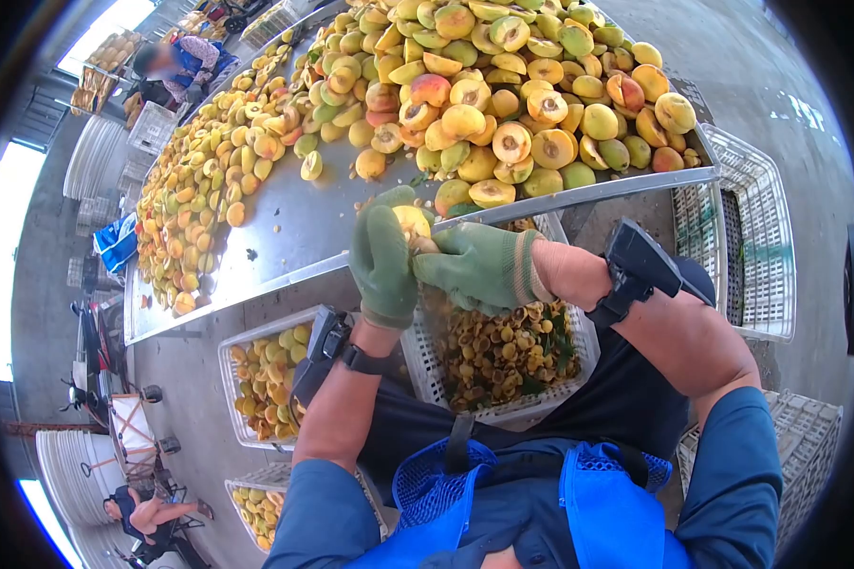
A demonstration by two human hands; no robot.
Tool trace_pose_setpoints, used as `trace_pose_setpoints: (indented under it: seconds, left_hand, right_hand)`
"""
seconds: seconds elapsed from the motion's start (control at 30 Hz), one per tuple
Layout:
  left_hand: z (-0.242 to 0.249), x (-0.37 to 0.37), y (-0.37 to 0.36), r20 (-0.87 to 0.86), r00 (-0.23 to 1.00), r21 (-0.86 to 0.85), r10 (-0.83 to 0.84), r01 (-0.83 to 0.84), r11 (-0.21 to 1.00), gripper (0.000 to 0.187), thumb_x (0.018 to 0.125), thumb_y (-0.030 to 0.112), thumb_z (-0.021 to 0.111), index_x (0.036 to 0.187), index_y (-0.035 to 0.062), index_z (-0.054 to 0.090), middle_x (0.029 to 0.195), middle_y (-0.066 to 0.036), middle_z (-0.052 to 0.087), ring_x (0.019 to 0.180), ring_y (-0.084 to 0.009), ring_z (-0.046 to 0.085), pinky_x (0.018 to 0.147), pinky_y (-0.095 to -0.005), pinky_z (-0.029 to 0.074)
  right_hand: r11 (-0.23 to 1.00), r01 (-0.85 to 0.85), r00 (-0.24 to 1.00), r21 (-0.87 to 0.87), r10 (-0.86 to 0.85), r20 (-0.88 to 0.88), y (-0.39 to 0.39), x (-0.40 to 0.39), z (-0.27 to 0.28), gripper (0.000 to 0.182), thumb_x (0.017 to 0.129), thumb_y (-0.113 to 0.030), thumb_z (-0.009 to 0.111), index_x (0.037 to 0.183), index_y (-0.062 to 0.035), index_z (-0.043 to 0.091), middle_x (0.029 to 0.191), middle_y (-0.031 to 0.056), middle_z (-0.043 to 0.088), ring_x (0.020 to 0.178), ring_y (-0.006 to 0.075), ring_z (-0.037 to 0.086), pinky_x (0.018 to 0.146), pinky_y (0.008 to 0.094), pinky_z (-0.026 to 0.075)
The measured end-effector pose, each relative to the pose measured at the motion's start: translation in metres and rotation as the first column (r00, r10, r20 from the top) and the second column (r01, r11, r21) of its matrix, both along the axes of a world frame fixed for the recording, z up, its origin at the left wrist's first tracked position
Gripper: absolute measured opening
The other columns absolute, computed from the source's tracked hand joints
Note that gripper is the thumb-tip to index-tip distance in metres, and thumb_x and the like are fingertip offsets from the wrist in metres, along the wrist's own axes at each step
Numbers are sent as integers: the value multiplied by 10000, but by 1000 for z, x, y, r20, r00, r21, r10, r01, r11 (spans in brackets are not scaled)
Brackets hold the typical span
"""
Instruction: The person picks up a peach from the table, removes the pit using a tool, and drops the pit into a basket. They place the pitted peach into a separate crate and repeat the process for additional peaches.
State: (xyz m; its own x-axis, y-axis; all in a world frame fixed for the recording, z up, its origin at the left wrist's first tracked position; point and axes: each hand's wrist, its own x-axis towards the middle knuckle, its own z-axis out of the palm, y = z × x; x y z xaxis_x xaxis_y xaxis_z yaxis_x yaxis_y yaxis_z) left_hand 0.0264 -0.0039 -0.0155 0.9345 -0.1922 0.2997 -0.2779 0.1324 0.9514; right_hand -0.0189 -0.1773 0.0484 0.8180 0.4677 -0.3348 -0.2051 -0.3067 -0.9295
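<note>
Both my hands wear green knitted gloves and meet just off the front edge of the metal table (285, 284). My left hand (383, 258) is closed round a yellow peach (412, 222), with its cut flesh showing upward. From the other side, my right hand (479, 266) has its fingers pinched together against the fruit. Whatever sits between those fingertips is too small to make out. Directly below my hands, between my legs, a white crate (425, 358) holds yellow-brown fruit scraps (512, 351).
Heaped halved peaches (503, 104) cover much of the table. White crates of fruit (270, 379) stand lower left; more crates (759, 228) stand at right. Another person (185, 68) works at the table's far end, and a seated person (147, 512) is at lower left.
</note>
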Motion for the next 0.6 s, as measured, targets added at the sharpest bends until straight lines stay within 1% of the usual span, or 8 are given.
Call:
trace_pose_setpoints:
  seconds: [0.03,0.1,0.13,0.23,0.33,0.43,0.53,0.6]
  left_hand:
    - [0,1,1,1,1000,28,-1,1,1000,372,1096,283,459,1217,-20,637,1070,-86,679,924,-143,639,840,-298,525]
    - [-2,4,3,2,1000,84,-8,8,996,376,1097,284,458,1216,-21,641,1070,-85,681,921,-140,637,834,-299,525]
    - [-4,7,4,3,1000,88,-12,12,996,414,1096,336,467,1233,-20,629,1041,-102,692,898,-156,654,815,-305,542]
    - [-9,8,6,38,999,105,-11,7,994,504,1092,441,486,1269,-16,604,983,-134,715,850,-186,689,779,-317,576]
    - [-9,4,5,116,993,115,17,-30,993,510,1090,447,488,1273,-15,602,981,-132,714,847,-188,690,778,-316,577]
    - [-6,2,3,137,990,121,28,-45,992,513,1090,450,485,1273,-15,603,979,-128,713,851,-193,690,775,-317,576]
    - [-3,4,3,105,994,146,-4,-12,989,515,1091,451,479,1271,-15,605,987,-130,712,864,-198,690,774,-321,573]
    - [-2,0,3,79,997,135,-7,-3,991,521,1092,454,474,1267,-17,608,993,-134,713,870,-199,689,776,-325,572]
  right_hand:
    - [1000,13,999,15,-14,32,0,0,-2,380,1031,-387,527,1016,-23,632,729,77,644,625,189,634,562,340,508]
    - [997,30,954,-76,-6,300,6,6,-32,389,1029,-410,533,1007,-34,632,725,49,624,580,148,599,515,311,486]
    - [992,50,904,-120,7,427,7,8,-35,394,1027,-421,536,1002,-40,632,723,35,614,558,127,581,491,297,474]
    - [998,-36,995,-43,40,95,0,4,-17,409,1027,-434,535,1025,-37,632,715,33,604,560,133,578,503,305,480]
    - [998,-47,995,-31,44,-88,-7,-2,7,424,998,-407,508,1037,-26,690,782,101,687,670,236,664,651,387,544]
    - [999,-52,988,5,52,-143,-10,-3,9,394,991,-396,513,1015,-39,679,737,77,650,614,216,638,573,371,530]
    - [999,-2,978,39,-6,209,3,0,-28,372,992,-407,527,985,-55,647,686,51,590,538,189,593,488,336,493]
    - [996,-39,999,81,41,-25,-7,-3,-14,379,1003,-413,535,983,-50,645,678,45,580,502,184,570,456,329,476]
